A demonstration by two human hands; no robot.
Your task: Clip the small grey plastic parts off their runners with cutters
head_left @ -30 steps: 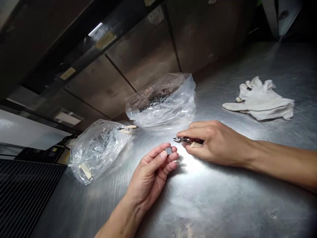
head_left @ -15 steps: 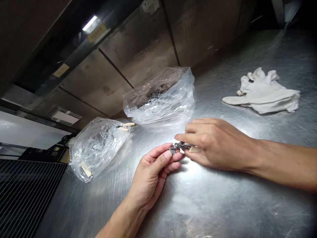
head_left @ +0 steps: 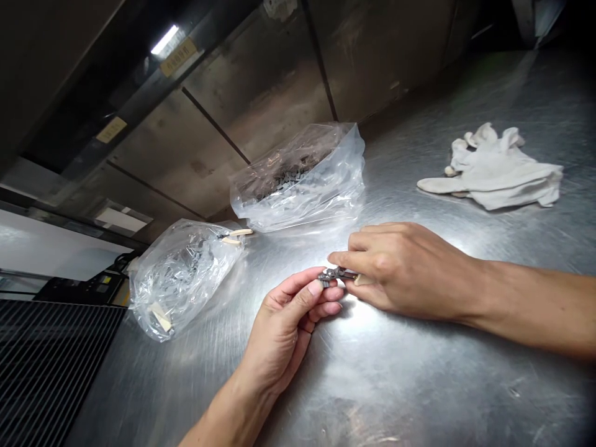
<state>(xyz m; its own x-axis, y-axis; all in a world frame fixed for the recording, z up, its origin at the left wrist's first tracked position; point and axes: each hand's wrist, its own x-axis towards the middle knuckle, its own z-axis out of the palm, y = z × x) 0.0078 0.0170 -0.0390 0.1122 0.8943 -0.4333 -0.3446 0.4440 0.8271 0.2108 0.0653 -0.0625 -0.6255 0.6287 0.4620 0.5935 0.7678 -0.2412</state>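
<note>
On the steel table (head_left: 419,385), middle: left hand (head_left: 284,323) and right hand (head_left: 405,270), close together, fingertips almost meeting.
Left hand: fingers curled, thumb and fingertips pinching a small grey block (head_left: 326,276), held just above the table.
Right hand: fingers pressed together around small cutting pliers (head_left: 338,273), cream grip poking out below, steel nose against the block.
Far side: clear plastic bag (head_left: 298,180) with small dark grey pieces, just before metal wall panels (head_left: 261,105).
Left side: second clear plastic bag (head_left: 179,279), more grey pieces inside; cream handle tips of another tool (head_left: 237,234) just beside its mouth.
Right side: crumpled white cloth gloves (head_left: 493,174), well apart from both hands.
In the way: right fingers over most of the pliers, block partly hidden by the nose and left fingertips.
Since the earliest frame: pliers nose no longer apart from the block, now touching it; gap between hands closed.
</note>
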